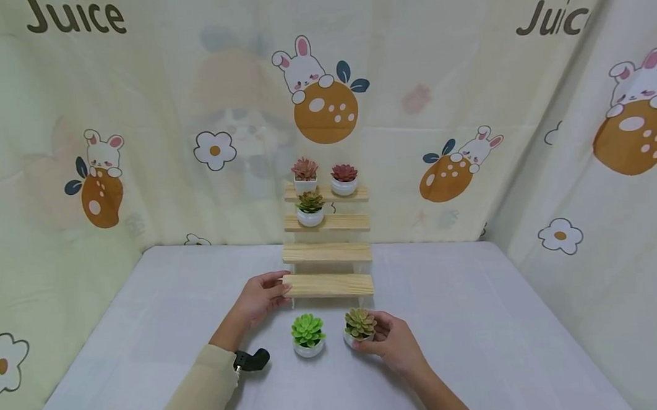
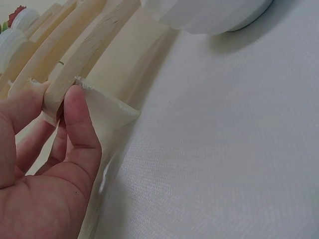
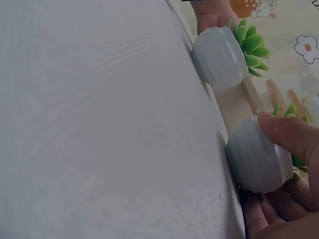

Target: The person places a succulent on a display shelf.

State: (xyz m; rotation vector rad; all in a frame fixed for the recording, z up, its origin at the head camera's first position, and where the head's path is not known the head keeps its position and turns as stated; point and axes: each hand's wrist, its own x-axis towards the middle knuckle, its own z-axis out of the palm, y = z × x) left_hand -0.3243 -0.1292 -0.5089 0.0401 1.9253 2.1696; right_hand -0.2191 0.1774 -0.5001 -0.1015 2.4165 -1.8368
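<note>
My left hand (image 1: 263, 298) grips the left end of the lowest board of a wooden tiered plant stand (image 1: 328, 285); in the left wrist view, thumb and fingers pinch the board's end (image 2: 60, 94). With my right hand (image 1: 394, 341) I hold a dusty-green potted succulent (image 1: 360, 325) by its white pot (image 3: 259, 157), on the table before the stand. Just left of it, a bright green potted succulent (image 1: 308, 333) stands untouched. Higher up, a dark green potted succulent (image 1: 310, 208) sits on the second board from the top, at its left.
On the top board are a pink succulent (image 1: 305, 174) in a square pot and a red succulent (image 1: 344, 178) in a round one. A white cloth covers the table (image 1: 452, 322). Behind the stand hangs a printed curtain (image 1: 388, 59). A black strap device (image 1: 252, 360) is on the left wrist.
</note>
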